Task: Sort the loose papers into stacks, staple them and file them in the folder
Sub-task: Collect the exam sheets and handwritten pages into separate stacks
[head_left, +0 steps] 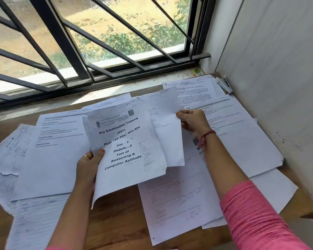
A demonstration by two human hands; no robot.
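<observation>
White papers (238, 134) bore black print and were spread over a brown wood-grain worktop (116, 222); sleeve (257, 217) was pink, wrist thread (205, 137) red, stapler (224, 84) silver, window grille (65, 44) black.

bright window (98, 33) daylight — edges warped

Cover sheet (123, 141) in my left hand (88, 165), overlapping the sheet (163, 120) in my right hand (193, 121). Stapler (224, 84) far right of it, behind loose papers (233, 132) on table (116, 226).
</observation>
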